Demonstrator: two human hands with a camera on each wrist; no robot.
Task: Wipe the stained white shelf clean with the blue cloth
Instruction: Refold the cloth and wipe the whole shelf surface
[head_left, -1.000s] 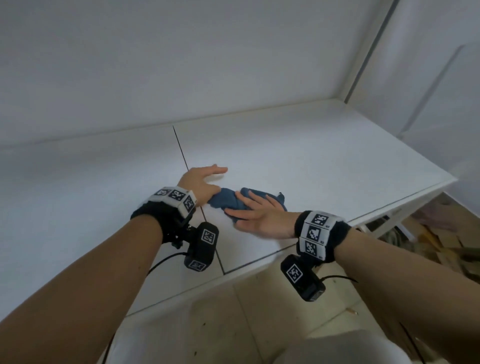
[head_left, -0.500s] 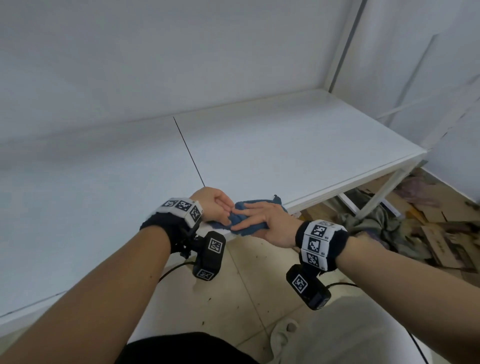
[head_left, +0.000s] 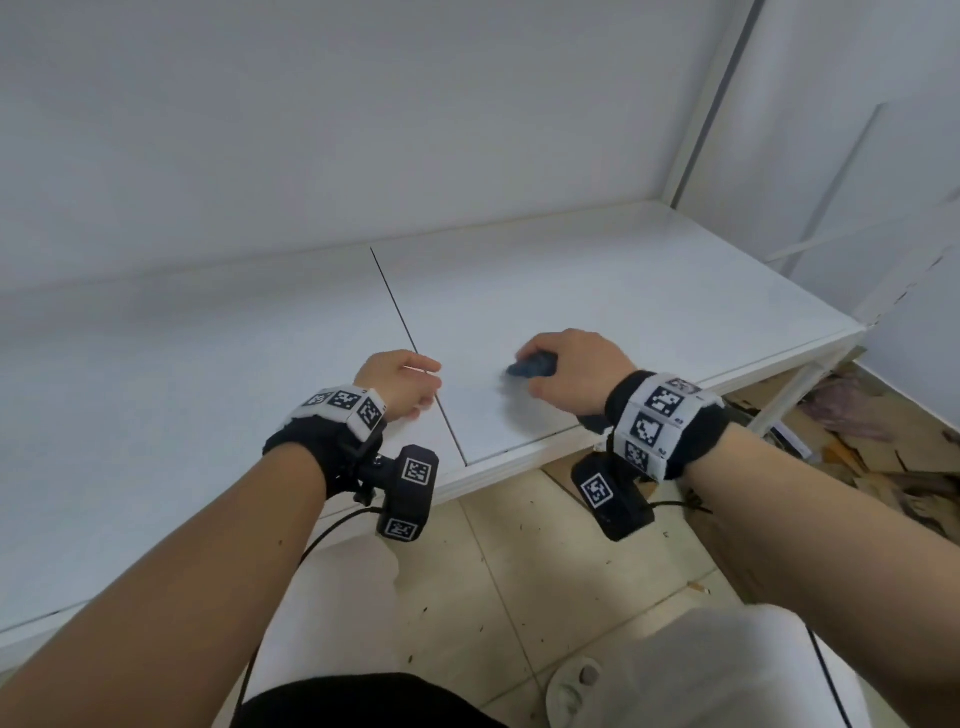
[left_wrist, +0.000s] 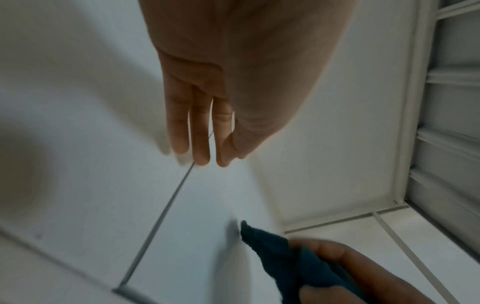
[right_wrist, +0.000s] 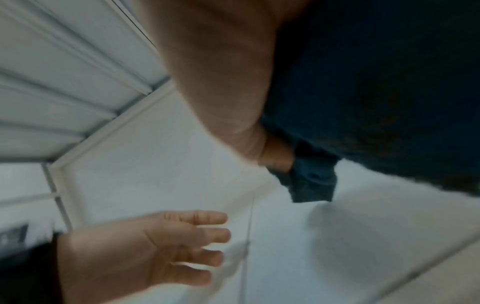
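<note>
The blue cloth (head_left: 531, 367) is bunched inside my right hand (head_left: 566, 371), whose fingers curl round it just above the white shelf (head_left: 649, 291), right of the dark seam (head_left: 405, 332). A corner of the cloth (left_wrist: 262, 242) pokes out of the fist in the left wrist view, and the cloth (right_wrist: 376, 92) fills the palm in the right wrist view. My left hand (head_left: 402, 382) hovers over the seam with straight fingers (left_wrist: 197, 131) and holds nothing. No stain shows clearly on the shelf.
A white wall (head_left: 363, 130) backs the shelf, and a white frame post (head_left: 701, 114) rises at its far right corner. Below the front edge lies a tiled floor (head_left: 519, 571) with specks. Cardboard scraps (head_left: 857, 457) clutter the floor at right.
My right hand has gathered the cloth into a fist and carried it from the front edge onto the right panel. My left hand let go and opened over the seam.
</note>
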